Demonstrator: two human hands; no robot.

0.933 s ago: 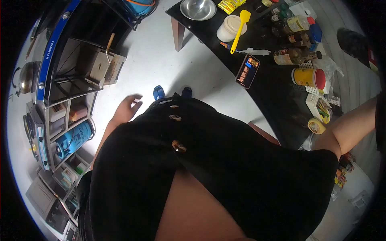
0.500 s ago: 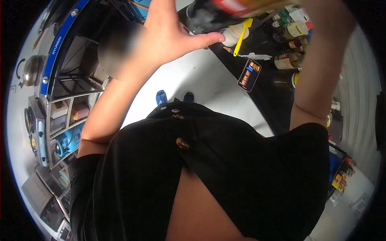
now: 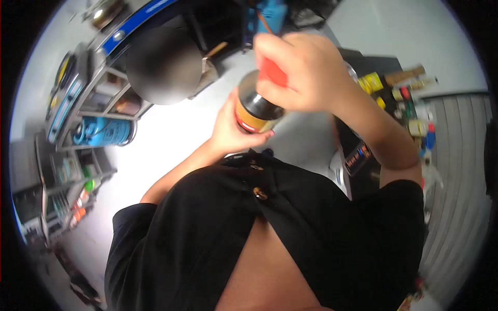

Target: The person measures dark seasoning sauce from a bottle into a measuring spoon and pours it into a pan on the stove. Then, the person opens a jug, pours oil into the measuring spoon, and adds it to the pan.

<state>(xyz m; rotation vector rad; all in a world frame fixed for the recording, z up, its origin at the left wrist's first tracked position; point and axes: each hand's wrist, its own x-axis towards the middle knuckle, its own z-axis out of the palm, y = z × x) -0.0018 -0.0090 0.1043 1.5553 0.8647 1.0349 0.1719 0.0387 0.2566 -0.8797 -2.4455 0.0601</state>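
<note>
A large dark bottle (image 3: 255,103) with a gold and red label stands out in front of my chest, top tilted up toward me. My left hand (image 3: 231,129) is closed around its lower body, thumb across the near side. Over the bottle's top, my right hand (image 3: 308,72) is curled in a grip on a red cap (image 3: 273,72). The fingers partly cover the cap, so I cannot tell whether it is still seated on the neck.
To the right is a dark counter (image 3: 376,63) with several bottles and a phone (image 3: 358,158). On the left are a blue-edged cooker (image 3: 136,25), metal shelving and a blue gas cylinder (image 3: 106,130). Pale floor lies below.
The bottle has come down and closer to my body, more upright. My right hand has moved in from the right onto the red cap. The view has turned.
</note>
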